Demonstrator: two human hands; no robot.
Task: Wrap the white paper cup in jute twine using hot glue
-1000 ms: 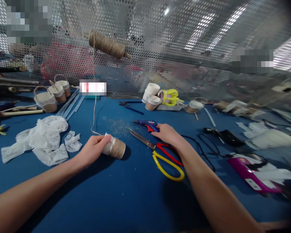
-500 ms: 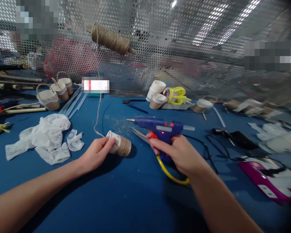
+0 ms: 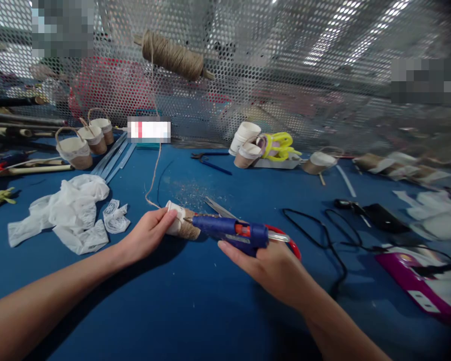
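Observation:
My left hand is closed around the rim end of a white paper cup, which lies tilted on its side. Brown twine wraps the cup's base half, and a loose strand runs from near my thumb up to a spool. In my right hand is a blue glue gun, its metal tip over the cup's side at the wrap's edge. Whether the tip touches cannot be told. Scissors lie behind the gun, their handles partly hidden by it and my hand.
White lace lies left, near several twine-wrapped cups with handles. Pliers, stacked white cups and a yellow-banded bundle sit at the back. A black cord and purple power strip are at right.
My right hand has swung the glue gun left and down, bringing its tip from behind the cup to the cup's side. My left hand still holds the cup in nearly the same place.

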